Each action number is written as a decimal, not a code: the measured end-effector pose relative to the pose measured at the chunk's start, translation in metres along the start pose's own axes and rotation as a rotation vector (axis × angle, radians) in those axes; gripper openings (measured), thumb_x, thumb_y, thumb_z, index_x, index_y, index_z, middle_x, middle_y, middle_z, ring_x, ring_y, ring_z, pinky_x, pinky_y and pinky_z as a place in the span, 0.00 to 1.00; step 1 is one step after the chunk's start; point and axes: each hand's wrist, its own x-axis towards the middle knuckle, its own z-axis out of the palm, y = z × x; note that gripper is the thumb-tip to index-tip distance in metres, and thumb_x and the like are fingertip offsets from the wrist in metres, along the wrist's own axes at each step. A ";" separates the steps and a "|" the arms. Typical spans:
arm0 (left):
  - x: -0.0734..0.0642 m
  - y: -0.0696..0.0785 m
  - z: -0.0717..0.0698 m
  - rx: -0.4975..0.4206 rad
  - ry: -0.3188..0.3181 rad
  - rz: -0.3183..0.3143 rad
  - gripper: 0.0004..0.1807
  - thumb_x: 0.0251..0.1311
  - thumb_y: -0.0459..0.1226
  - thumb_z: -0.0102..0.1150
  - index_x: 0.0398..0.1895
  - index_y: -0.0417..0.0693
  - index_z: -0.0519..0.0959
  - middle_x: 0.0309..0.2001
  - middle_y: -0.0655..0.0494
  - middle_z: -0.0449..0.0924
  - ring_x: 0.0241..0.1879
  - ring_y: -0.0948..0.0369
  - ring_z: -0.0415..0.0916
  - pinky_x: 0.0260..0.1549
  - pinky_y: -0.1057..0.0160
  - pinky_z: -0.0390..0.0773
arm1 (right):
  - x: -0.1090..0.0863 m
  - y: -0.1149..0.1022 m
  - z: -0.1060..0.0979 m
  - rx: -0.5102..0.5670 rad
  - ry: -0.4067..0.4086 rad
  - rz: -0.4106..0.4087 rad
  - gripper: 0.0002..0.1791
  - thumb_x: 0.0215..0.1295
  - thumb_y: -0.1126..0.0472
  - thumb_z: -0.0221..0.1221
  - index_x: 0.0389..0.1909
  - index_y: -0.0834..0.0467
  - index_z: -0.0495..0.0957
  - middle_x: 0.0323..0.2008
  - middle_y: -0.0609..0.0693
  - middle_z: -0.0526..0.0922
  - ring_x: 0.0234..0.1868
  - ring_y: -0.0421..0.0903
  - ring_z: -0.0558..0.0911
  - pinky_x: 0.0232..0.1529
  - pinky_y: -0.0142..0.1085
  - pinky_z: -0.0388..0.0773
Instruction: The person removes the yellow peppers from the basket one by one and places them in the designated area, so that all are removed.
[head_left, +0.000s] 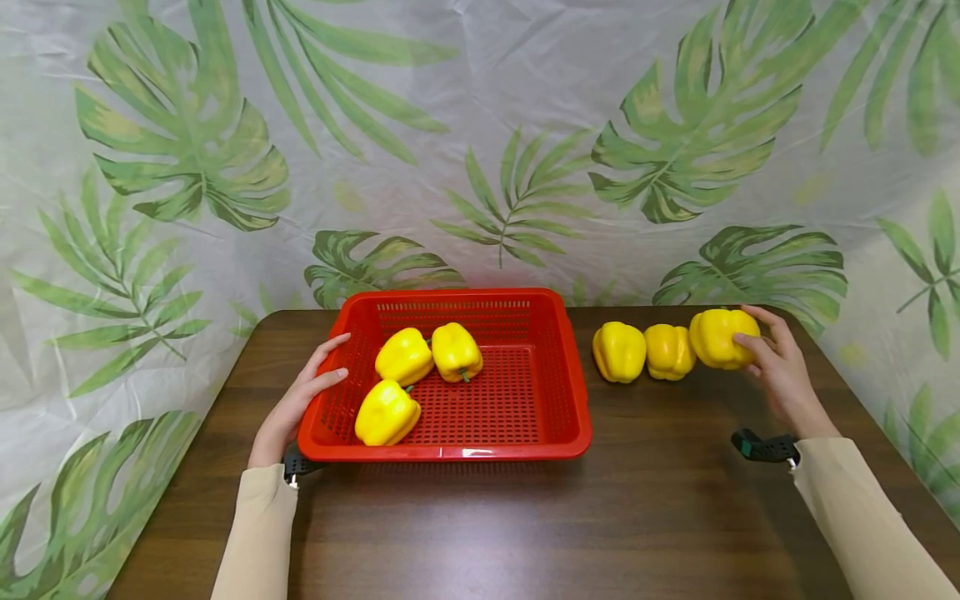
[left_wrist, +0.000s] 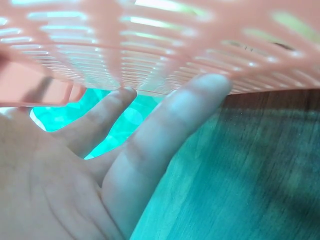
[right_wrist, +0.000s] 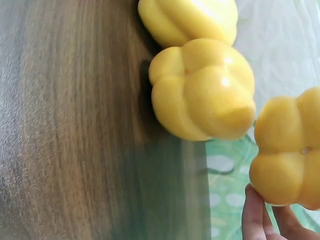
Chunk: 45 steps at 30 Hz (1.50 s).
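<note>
Leaf-printed cloth (head_left: 540, 100) hung behind the dark wooden counter (head_left: 637, 525), creased and pale, with the counter's far edge right up near it. On the counter, toward my left, sat a red basket (head_left: 450, 453) with slotted walls and a perforated floor. Three yellow peppers (head_left: 405, 356) lay in its left half, close together; the basket's right half showed bare floor.

My left hand (head_left: 294, 404) rested against the basket's left side, thumb and fingers extended rather than curled round it. My right hand (head_left: 782, 371) pinched another yellow pepper, the held one (head_left: 716, 338), near the counter's far right corner, thumb in front and fingers behind.

Between that pepper and the basket stood two more in a row: the left loose pepper (head_left: 619, 352), just beyond the basket's right wall, and the right loose pepper (head_left: 670, 352), next to the held one. These two and the basket's raised wall stood in the way. Beige sleeves (head_left: 862, 508) covered my forearms, and a black strap (head_left: 763, 447) showed below each wrist.
</note>
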 end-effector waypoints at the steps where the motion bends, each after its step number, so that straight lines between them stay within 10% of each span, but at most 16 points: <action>1: 0.000 0.000 0.000 -0.001 -0.001 0.000 0.33 0.70 0.36 0.42 0.75 0.57 0.46 0.69 0.42 0.47 0.62 0.40 0.58 0.50 0.50 0.75 | 0.000 0.000 -0.001 0.001 0.005 0.002 0.22 0.71 0.69 0.49 0.61 0.45 0.67 0.44 0.43 0.73 0.37 0.35 0.75 0.33 0.23 0.76; 39: 0.000 -0.001 -0.001 -0.018 -0.003 0.004 0.33 0.70 0.35 0.42 0.75 0.57 0.45 0.70 0.42 0.47 0.63 0.38 0.57 0.50 0.47 0.74 | 0.006 0.043 -0.026 -0.233 0.084 0.083 0.21 0.71 0.61 0.53 0.61 0.39 0.68 0.47 0.39 0.65 0.37 0.33 0.69 0.29 0.23 0.70; 45: 0.001 0.000 0.000 -0.020 -0.001 0.003 0.33 0.70 0.35 0.41 0.75 0.57 0.45 0.70 0.41 0.47 0.63 0.38 0.57 0.51 0.47 0.74 | 0.009 0.045 -0.022 -0.374 0.075 0.061 0.24 0.72 0.57 0.52 0.67 0.41 0.64 0.57 0.54 0.61 0.41 0.33 0.67 0.33 0.20 0.70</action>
